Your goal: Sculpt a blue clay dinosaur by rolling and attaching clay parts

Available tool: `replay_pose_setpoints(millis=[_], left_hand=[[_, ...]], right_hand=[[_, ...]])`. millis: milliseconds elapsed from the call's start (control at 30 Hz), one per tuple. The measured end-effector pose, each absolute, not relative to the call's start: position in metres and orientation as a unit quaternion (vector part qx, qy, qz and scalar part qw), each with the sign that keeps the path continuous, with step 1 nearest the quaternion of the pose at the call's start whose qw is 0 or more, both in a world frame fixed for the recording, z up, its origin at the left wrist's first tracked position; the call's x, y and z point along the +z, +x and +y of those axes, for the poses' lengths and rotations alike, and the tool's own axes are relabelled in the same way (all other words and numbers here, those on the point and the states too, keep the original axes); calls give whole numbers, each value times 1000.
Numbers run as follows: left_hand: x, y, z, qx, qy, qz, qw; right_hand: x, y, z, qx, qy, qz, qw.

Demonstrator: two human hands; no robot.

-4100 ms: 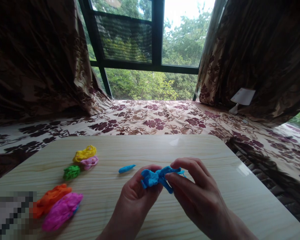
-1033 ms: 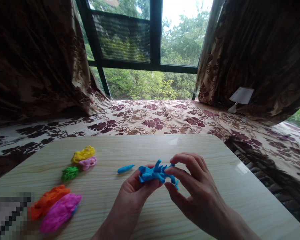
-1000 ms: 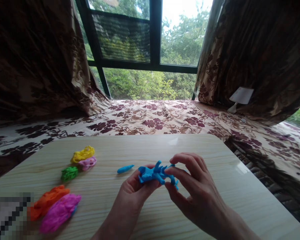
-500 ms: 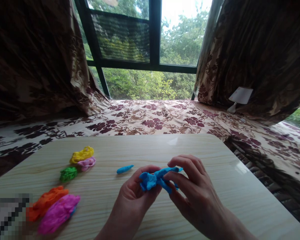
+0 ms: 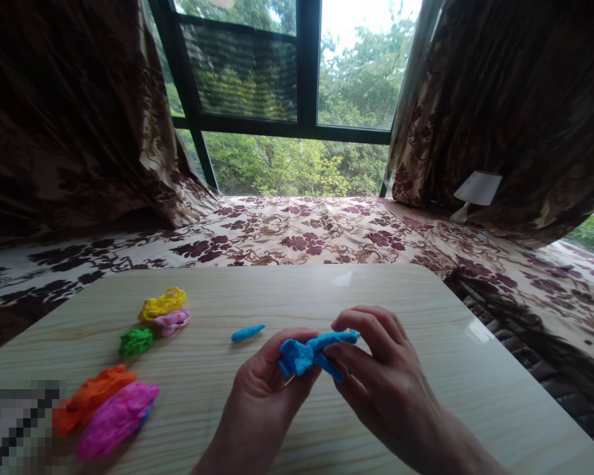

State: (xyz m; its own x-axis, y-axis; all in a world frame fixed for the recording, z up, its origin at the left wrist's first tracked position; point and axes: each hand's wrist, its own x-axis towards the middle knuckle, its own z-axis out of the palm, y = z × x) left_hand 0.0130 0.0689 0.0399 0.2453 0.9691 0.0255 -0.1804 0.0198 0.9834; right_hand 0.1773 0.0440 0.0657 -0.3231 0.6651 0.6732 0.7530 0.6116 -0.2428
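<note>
A lumpy blue modelling clay figure with leg-like strips pointing right is held above the table. My left hand is closed around its left end, thumb on the far side. Curled about the strips on the right, my right hand pinches one of them between bent fingers; the exact contact of the fingertips is partly hidden. A separate blue clay roll, tapered at its right end, lies on the table just beyond my left hand.
On the left of the pale wood-grain table lie lumps of yellow clay, light pink clay, green clay, orange clay and bright pink clay. A small lamp stands on the flowered cloth behind.
The fingers of my right hand have shifted slightly along the blue strips, leaving the upper strip more exposed. My left hand keeps its hold, and the clay on the table lies as before.
</note>
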Motion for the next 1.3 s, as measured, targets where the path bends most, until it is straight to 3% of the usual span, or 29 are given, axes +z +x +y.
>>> replay_pose_setpoints(millis=[433, 833, 900, 1100, 1300], left_hand=[[48, 6, 73, 433, 299, 256, 811], [48, 5, 73, 418, 258, 288, 822], [47, 4, 75, 448, 252, 308, 800], [49, 2, 84, 505, 230, 322, 767], [47, 2, 82, 492, 230, 316, 778]], right_hand=[[74, 184, 38, 34, -422, -763, 488], [71, 186, 45, 49, -443, -750, 489], [70, 191, 49, 59, -465, -754, 461], [55, 208, 59, 121, -503, -817, 256], [47, 206, 55, 110, -507, -831, 202]])
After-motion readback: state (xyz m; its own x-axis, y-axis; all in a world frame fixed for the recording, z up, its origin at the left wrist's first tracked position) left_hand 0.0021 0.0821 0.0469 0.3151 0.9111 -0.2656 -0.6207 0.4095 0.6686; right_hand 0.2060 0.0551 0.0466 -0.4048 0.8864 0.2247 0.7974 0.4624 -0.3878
